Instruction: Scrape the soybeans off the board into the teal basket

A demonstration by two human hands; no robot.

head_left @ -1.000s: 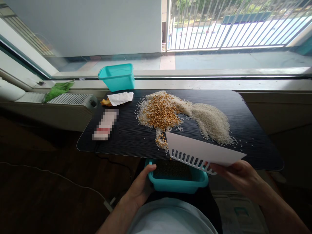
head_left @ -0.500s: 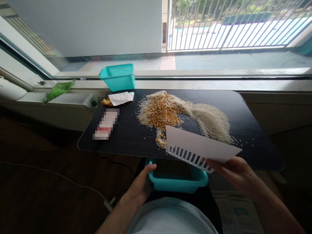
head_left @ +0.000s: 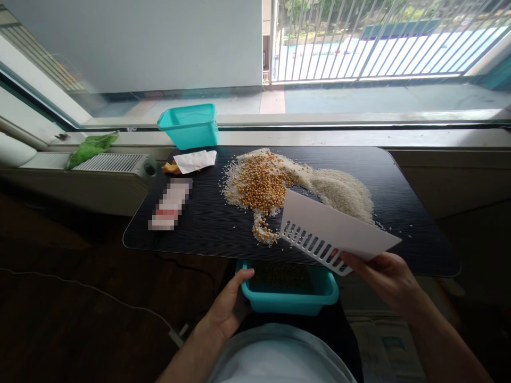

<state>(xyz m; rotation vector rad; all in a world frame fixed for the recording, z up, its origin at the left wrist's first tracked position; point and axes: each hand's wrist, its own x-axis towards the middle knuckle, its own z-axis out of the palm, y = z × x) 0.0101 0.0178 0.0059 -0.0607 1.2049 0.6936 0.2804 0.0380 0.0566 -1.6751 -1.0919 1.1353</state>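
Observation:
My left hand grips the left rim of a teal plastic bin on my lap, thumb over the edge. Small dark greenish grains lie inside it. In my right hand is a white plastic basket with slotted sides, tilted above the table's near edge; its inside is hidden from me. Beyond it, a heap of yellow soybeans lies over white rice, which spreads to the right. A thin trail of beans and rice curls toward me.
The dark table stands against the window sill. At its back left are another teal bin, a white paper over something yellow, and a blurred pinkish packet. A green cloth lies on the radiator. A white cable crosses the floor.
My right hand has shifted the slotted basket slightly right and away from me, tilting it a little more and uncovering more of the bean trail. My left hand stays on the bin.

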